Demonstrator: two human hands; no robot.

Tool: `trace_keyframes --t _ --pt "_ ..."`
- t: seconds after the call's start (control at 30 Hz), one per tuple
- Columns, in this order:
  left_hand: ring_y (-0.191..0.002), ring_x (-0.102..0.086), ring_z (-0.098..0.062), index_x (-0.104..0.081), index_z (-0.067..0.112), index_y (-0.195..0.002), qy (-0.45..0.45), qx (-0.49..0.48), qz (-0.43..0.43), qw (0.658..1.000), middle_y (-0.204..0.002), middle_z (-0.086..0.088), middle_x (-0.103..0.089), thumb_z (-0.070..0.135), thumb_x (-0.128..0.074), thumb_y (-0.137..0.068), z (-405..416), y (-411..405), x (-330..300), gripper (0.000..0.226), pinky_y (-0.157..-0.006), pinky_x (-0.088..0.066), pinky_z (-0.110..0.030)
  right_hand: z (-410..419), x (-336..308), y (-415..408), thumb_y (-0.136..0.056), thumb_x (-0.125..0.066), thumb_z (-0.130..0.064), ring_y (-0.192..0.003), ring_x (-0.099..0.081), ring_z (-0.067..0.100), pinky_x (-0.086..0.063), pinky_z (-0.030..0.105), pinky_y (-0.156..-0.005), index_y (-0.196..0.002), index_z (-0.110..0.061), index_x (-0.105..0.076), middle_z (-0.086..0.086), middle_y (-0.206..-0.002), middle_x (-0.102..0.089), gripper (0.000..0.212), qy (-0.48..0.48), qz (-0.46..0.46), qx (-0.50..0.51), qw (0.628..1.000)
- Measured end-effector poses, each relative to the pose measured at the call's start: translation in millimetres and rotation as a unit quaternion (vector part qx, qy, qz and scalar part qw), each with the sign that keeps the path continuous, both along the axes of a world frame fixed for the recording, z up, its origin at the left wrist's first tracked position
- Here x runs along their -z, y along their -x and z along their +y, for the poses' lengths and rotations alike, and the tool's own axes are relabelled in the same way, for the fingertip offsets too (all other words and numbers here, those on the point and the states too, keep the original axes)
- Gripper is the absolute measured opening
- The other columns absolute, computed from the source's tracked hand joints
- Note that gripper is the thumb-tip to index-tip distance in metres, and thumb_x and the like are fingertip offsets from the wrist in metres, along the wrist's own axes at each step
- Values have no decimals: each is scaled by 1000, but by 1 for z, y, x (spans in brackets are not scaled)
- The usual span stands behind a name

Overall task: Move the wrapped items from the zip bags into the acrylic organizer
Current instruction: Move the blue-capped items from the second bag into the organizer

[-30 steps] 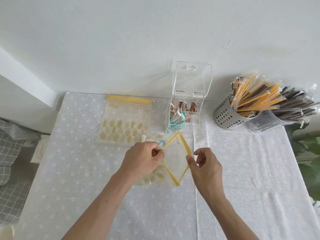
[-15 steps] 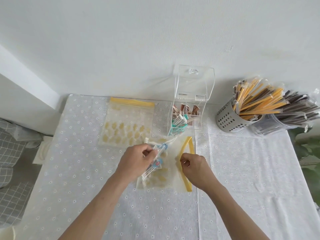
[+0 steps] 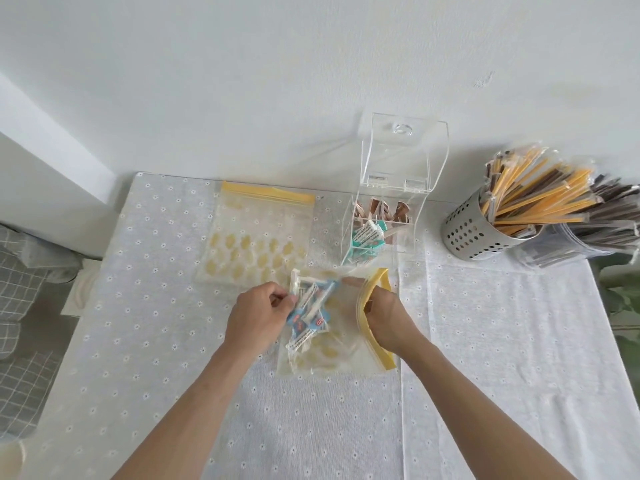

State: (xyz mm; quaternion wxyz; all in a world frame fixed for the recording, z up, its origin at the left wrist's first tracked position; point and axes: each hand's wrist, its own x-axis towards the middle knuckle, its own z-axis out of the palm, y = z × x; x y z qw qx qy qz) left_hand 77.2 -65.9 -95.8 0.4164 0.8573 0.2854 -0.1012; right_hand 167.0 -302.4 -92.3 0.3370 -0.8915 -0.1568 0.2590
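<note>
1. The left hand (image 3: 258, 315) has its fingers (image 3: 282, 301) clamped on a bundle of wrapped items (image 3: 310, 306) — blue-and-white packets — just at the left side of the near zip bag (image 3: 332, 348).
2. The right hand (image 3: 388, 315) pinches the yellow zip strip (image 3: 367, 320) of that bag, fingers together on it, holding the mouth up off the surface (image 3: 485, 341).
3. The near zip bag lies on the surface just in front of the acrylic organizer (image 3: 384, 233).
4. The organizer stands against the wall with its lid raised — brown packets sit in its back compartments, teal-and-white ones in a front one.
5. A second zip bag (image 3: 258, 237) lies flat to the left of the organizer, apart from both hands.
6. A perforated metal cup (image 3: 474, 237) of wrapped sticks stands well to the right.
</note>
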Motion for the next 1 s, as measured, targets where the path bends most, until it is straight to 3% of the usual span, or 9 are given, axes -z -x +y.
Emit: trace_keyframes --t 0.07,0.17,0.23,0.4,0.53,0.6,0.77,0.9,1.0 --pt "-72 -66 3 -80 25 -95 11 -6 -14 1000 -80 15 -73 29 -76 -100 2 0 3 7 -63 -48 -16 1 8 -3 -90 -63 3 -70 -71 26 -61 41 -64 -125 -31 -70 8 -92 -77 49 -1 -22 -18 1000" --pt "-73 -65 3 -82 20 -94 36 -19 -56 998 -82 12 -75 25 -77 -99 4 2 5 8 -63 -47 -10 13 12 -1 -88 -65 0 -56 -65 27 -56 39 -49 -94 -11 -66 9 -73 -68 13 10 28 5 1000" --pt "-79 -66 2 -82 22 -92 38 -31 -74 996 -83 11 -77 26 -78 -99 5 5 6 9 -64 -47 -9 18 1 1 -92 -72 -10 -48 -61 20 -50 30 -43 -77 -9 -62 4 -63 -61 18 -15 22 17 1000" --pt "-79 -70 0 -82 25 -95 37 -46 -79 995 -83 14 -77 27 -76 -100 8 8 10 8 -66 -51 -17 12 -5 7 -97 -70 -54 -91 -76 6 -65 33 -80 -106 -24 -78 -5 -97 -79 33 -130 81 78 985" --pt "-79 -74 -5 -82 25 -98 51 -57 -64 995 -84 11 -79 27 -76 -101 11 6 12 8 -71 -62 -30 20 -2 -1 -107 -58 -10 -68 -66 -9 -50 4 -56 -136 -26 -64 -12 -95 -67 34 -117 111 65 985" --pt "-81 -75 -9 -82 24 -98 56 -57 -57 995 -85 10 -79 27 -76 -101 13 5 13 8 -73 -63 -34 28 0 -4 -108 -53 -18 -68 -59 -2 -50 9 -51 -145 -40 -56 -8 -103 -69 42 -79 127 55 987" --pt "-83 -76 -13 -82 23 -100 55 -44 -49 996 -88 8 -80 28 -75 -101 16 3 15 8 -75 -65 -38 35 2 -8 -108 -52 -26 -50 -50 15 -50 31 -43 -146 -48 -54 12 -69 -64 44 -7 49 -21 999" --pt "-80 -76 -9 -83 23 -99 49 -41 -58 996 -85 10 -80 26 -77 -100 17 4 18 7 -72 -64 -32 45 -2 -15 -106 -55 -24 -43 -45 8 -51 32 -46 -147 -38 -57 -10 -60 -57 43 10 12 -52 999" --pt "-76 -73 -2 -81 25 -96 43 -49 -72 995 -82 13 -79 25 -77 -100 14 5 18 5 -66 -59 -18 49 -6 -17 -98 -60 -40 -51 -58 15 -62 41 -53 -126 -28 -70 -4 -71 -68 31 -9 8 -44 999"
